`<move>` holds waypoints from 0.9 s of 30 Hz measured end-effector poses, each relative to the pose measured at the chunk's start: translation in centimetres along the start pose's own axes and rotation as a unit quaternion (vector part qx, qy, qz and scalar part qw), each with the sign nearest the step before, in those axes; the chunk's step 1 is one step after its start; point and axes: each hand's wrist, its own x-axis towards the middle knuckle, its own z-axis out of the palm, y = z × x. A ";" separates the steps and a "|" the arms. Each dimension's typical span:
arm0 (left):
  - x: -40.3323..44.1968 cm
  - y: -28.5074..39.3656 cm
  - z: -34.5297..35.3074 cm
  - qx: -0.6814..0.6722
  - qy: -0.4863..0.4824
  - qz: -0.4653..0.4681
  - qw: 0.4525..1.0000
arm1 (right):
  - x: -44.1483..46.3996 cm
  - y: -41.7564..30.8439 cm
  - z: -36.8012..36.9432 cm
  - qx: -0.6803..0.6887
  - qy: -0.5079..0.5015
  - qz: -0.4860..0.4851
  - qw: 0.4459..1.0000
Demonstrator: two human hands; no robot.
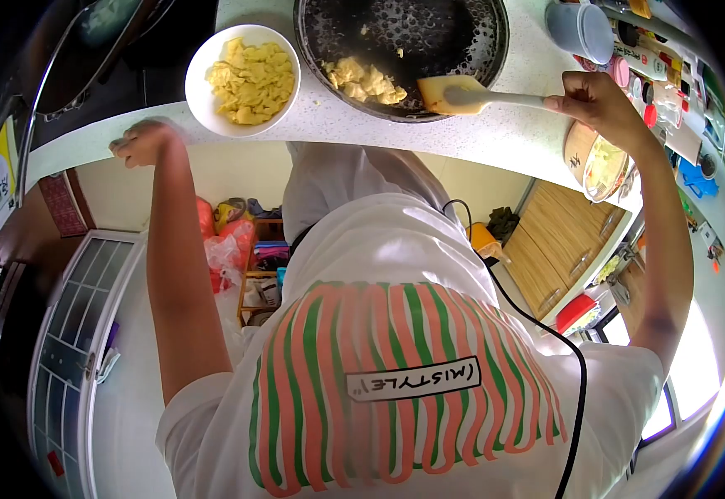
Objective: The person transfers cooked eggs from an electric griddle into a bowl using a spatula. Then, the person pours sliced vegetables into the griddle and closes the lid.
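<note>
My right hand is closed round the pale handle of a spatula. Its yellow-stained blade rests over the near rim of a dark frying pan. A small heap of scrambled egg lies in the pan, left of the blade. Beside the pan, a white bowl holds more yellow scrambled egg. My left hand is at the counter's edge, left of the bowl and apart from it. Its fingers look loosely curled with nothing in them, slightly blurred.
A clear tub stands right of the pan, among several bottles and jars. A round container with pale food sits below my right wrist. On the far left is a dark hob with a glass lid. A black cable crosses my torso.
</note>
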 end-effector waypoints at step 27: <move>-1.0 1.7 -2.0 0.003 -0.050 -0.012 0.999 | -3.2 3.0 10.4 0.333 0.154 0.051 0.929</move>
